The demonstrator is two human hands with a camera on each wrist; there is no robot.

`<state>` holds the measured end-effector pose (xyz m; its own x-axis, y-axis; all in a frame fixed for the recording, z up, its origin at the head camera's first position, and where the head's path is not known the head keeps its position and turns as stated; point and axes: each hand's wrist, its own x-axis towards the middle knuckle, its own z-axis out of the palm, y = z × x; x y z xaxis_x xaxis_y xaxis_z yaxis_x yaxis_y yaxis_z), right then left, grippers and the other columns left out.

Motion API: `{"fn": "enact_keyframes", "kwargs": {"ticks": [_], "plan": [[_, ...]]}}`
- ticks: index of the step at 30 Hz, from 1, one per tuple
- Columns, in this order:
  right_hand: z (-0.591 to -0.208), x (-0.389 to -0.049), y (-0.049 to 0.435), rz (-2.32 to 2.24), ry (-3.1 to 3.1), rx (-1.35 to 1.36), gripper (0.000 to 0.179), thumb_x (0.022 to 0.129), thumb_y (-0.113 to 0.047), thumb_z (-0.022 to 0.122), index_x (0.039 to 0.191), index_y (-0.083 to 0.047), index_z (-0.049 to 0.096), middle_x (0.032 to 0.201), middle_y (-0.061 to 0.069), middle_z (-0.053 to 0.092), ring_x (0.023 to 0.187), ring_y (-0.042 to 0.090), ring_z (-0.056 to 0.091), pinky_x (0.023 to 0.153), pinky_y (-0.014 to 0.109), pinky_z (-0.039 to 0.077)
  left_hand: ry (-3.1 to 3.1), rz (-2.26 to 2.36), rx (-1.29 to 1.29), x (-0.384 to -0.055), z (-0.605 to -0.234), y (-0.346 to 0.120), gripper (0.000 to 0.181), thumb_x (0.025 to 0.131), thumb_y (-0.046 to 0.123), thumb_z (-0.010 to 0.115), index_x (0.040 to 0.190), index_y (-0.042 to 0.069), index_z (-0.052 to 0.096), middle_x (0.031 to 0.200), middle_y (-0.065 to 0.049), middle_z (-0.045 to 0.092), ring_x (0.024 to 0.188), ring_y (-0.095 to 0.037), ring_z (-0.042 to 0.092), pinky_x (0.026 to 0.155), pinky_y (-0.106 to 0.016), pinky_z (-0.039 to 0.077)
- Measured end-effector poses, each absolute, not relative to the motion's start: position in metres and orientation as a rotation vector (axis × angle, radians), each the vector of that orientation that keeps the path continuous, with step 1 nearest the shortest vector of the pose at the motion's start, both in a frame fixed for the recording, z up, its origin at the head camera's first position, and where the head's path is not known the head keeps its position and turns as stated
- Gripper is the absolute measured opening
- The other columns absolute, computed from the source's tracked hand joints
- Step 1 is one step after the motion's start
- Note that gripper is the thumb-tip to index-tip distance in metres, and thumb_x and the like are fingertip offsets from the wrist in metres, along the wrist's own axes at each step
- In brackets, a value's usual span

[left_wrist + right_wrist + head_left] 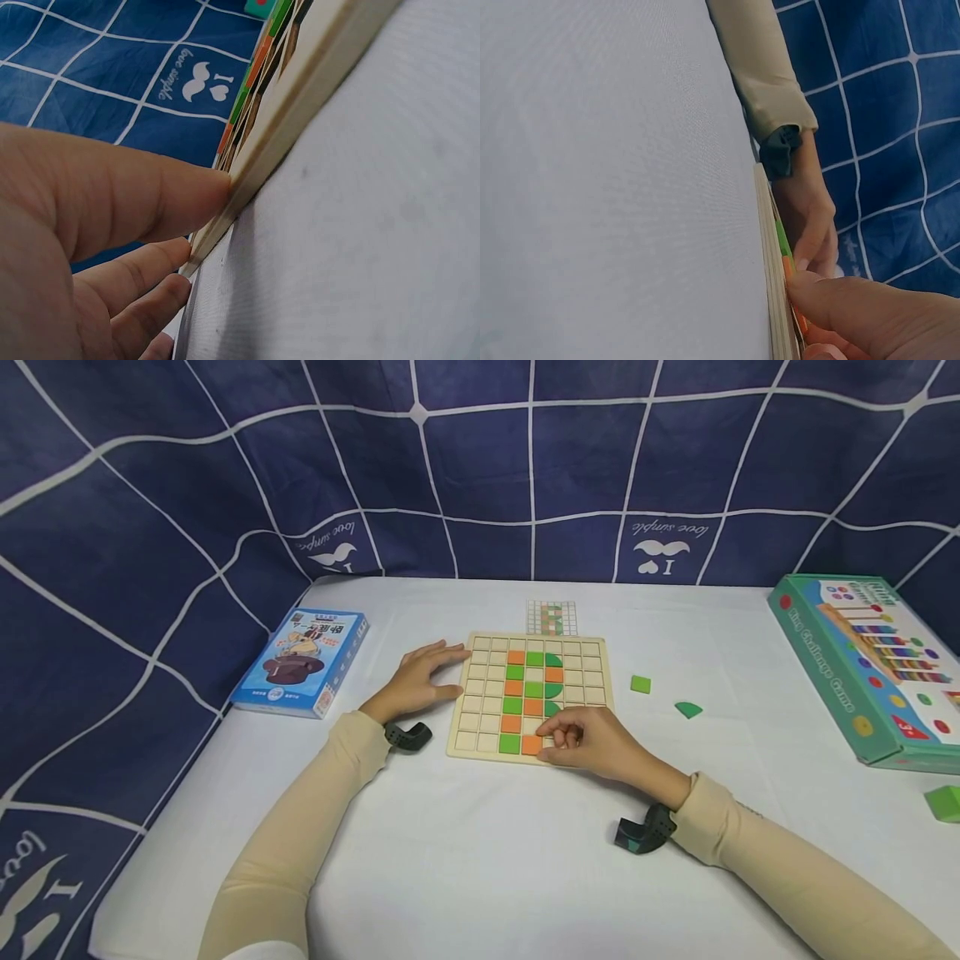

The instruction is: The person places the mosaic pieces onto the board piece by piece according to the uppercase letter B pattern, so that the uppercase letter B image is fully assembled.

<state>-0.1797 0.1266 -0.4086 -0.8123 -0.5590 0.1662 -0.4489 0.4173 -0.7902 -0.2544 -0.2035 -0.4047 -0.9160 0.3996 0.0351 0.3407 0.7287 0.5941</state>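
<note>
A wooden grid board [472,721] lies flat on the table with orange squares, green squares and dark green quarter-circle tiles in its cells. My left hand [420,681] rests at the board's left edge, fingers extended; the left wrist view shows its thumb [172,199] touching the side of the board. At the near edge, my right hand [596,743] pinches an orange square tile [532,745] in the bottom row between thumb and forefinger. In the right wrist view, the thumb [855,304] is against that tile. Some cells beneath the right hand are hidden.
A small pattern card [534,618] lies behind the board. Right of it are a loose green square [641,683] and a green quarter-circle [688,710]. A blue box [300,660] stands left, a green game box [832,681] right, with a green block [943,803] nearer.
</note>
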Motion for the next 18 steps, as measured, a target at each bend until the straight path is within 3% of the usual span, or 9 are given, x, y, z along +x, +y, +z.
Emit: {"fn": "enact_keyframes", "kwargs": {"ticks": [6,11,18], "plan": [[-0.408,-0.180,0.128,-1.381,2.515,-0.911,0.019,0.086,-0.005,0.090,0.103,-0.001,0.081,0.078,-0.007,0.064,0.066,0.007,0.054,0.061,0.020,0.046,2.830,0.951,0.595,-0.254,-0.404,-0.203,0.069,0.094,0.023,0.074,0.159,0.009,0.055,0.171,-0.010,0.043,0.165,-0.034,0.021,0.133,-0.056,0.008],[-0.410,-0.181,0.131,-1.446,2.445,-0.887,0.010,0.095,-0.003,0.080,0.105,-0.001,0.081,0.085,-0.004,0.068,0.071,0.008,0.056,0.062,0.020,0.047,2.832,0.946,0.592,-0.254,-0.406,-0.203,0.069,0.094,0.024,0.074,0.159,0.010,0.055,0.171,-0.009,0.042,0.165,-0.034,0.021,0.133,-0.055,0.007],[-0.399,-0.186,0.142,-1.604,2.295,-0.815,0.018,0.102,-0.001,0.072,0.117,0.007,0.075,0.088,0.008,0.067,0.062,0.013,0.058,0.052,0.024,0.050,2.837,0.945,0.595,-0.254,-0.406,-0.204,0.069,0.094,0.024,0.074,0.159,0.010,0.055,0.171,-0.009,0.043,0.165,-0.034,0.021,0.133,-0.056,0.008]]}}
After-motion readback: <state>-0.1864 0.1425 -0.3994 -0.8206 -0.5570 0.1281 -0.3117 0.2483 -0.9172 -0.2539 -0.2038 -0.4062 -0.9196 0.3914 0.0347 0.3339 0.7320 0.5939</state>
